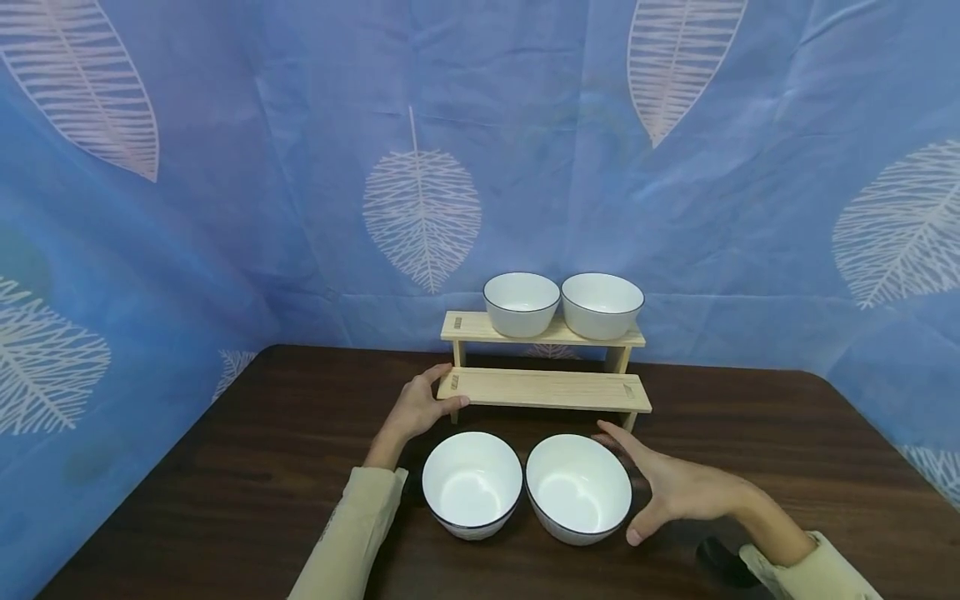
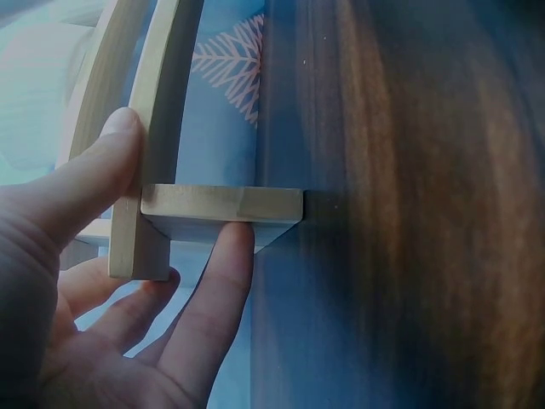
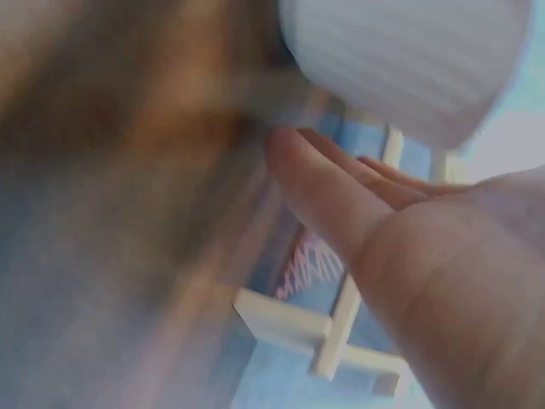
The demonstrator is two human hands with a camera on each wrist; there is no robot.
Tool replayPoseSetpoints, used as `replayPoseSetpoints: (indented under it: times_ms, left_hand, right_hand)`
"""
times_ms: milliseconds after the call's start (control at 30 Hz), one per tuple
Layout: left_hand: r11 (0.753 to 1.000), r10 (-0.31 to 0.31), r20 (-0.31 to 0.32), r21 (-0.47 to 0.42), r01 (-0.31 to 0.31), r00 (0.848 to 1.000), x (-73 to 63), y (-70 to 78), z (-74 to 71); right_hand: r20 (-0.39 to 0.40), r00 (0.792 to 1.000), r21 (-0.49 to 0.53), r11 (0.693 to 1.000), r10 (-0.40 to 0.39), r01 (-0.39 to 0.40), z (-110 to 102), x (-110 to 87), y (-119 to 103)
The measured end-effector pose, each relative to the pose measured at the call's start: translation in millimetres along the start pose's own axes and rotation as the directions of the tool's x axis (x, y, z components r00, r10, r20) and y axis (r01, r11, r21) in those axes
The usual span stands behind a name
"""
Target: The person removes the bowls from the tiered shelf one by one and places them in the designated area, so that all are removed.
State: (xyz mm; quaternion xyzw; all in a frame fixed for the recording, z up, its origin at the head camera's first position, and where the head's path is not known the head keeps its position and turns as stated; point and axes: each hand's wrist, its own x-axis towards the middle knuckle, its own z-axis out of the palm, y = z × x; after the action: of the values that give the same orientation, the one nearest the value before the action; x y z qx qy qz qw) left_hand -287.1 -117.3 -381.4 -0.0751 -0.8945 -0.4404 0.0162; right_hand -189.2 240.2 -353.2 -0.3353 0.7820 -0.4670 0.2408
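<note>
A two-tier wooden shelf (image 1: 543, 389) stands toward the back of the table. My left hand (image 1: 420, 404) grips the left end of its lower board; in the left wrist view the thumb (image 2: 94, 170) presses the board's top face and fingers reach below it, one against the leg (image 2: 226, 204). Two white, dark-rimmed bowls stand side by side before the shelf, a left bowl (image 1: 472, 483) and a right bowl (image 1: 577, 487). Beside the right bowl, my right hand (image 1: 678, 485) has thumb and fingers spread. The right wrist view shows a gap between that bowl (image 3: 409, 60) and the fingers.
Two more white bowls, one left (image 1: 521, 304) and one right (image 1: 602, 307), sit on the shelf's upper board. Behind the dark wooden table (image 1: 247, 467) hangs a blue cloth (image 1: 300, 167) with leaf prints. A black object (image 1: 723, 562) shows by the right sleeve.
</note>
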Motion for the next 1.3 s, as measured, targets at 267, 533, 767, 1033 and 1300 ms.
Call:
replayPoseSetpoints:
  times_ms: [267,533,767,1033,1300]
  left_hand:
    - [1.000,0.016,-0.006,-0.007,-0.016,1.000,1.6,0.1,0.4]
    - [1.000,0.013,-0.008,-0.009,-0.013,1.000,2.2,1.5,-0.5]
    - [1.000,0.004,-0.003,-0.006,-0.004,1.000,2.2,-0.7,-0.8]
    - [1.000,0.000,-0.002,-0.028,0.000,1.000,-1.0,0.7,-0.4]
    - [1.000,0.004,-0.001,-0.030,-0.004,1.000,-0.6,-0.4,0.4]
  right_hand:
    - [-0.098,0.995,0.018,1.000,0.005,-0.003,-28,-1.2,-6]
    - [-0.417,0.908,-0.141,0.990,-0.032,-0.030,-47,1.0,-12]
    - [-0.638,0.770,-0.148,0.975,0.035,-0.166,-52,9.1,-18]
    - [-0.798,0.601,-0.161,0.975,-0.037,-0.153,-54,17.6,-17]
    - [-0.853,0.521,-0.124,0.980,-0.027,-0.153,-59,29.7,-12]
